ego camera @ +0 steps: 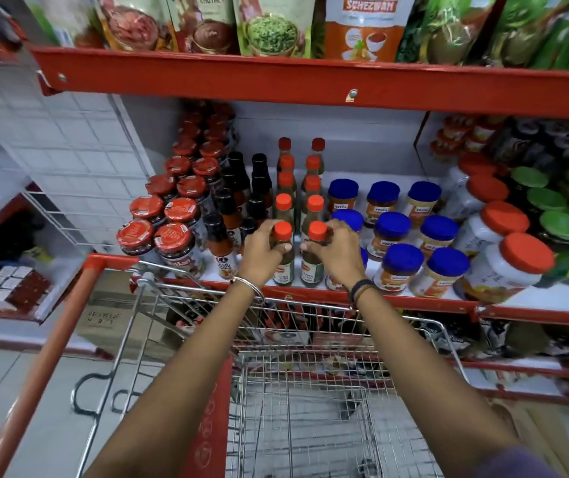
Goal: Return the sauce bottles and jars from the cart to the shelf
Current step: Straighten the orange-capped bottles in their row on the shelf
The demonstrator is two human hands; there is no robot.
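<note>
Two green sauce bottles with orange caps stand at the front edge of the red shelf (414, 300). My left hand (262, 248) grips the left bottle (283, 270) around its neck. The right bottle (311, 269) is held the same way by my right hand (336, 251). More orange-capped bottles (298, 181) line up in two rows behind them. The wire cart (310, 391) sits below my arms, and its basket looks empty.
Red-lidded jars (169, 215) and black-capped sauce bottles (238, 208) fill the shelf to the left. Blue-lidded jars (404, 236) stand to the right, then large orange-lidded tubs (504, 257) and green-lidded jars (552, 208). Pouches hang on the shelf above (276, 25). The cart's red handle (41, 357) is at left.
</note>
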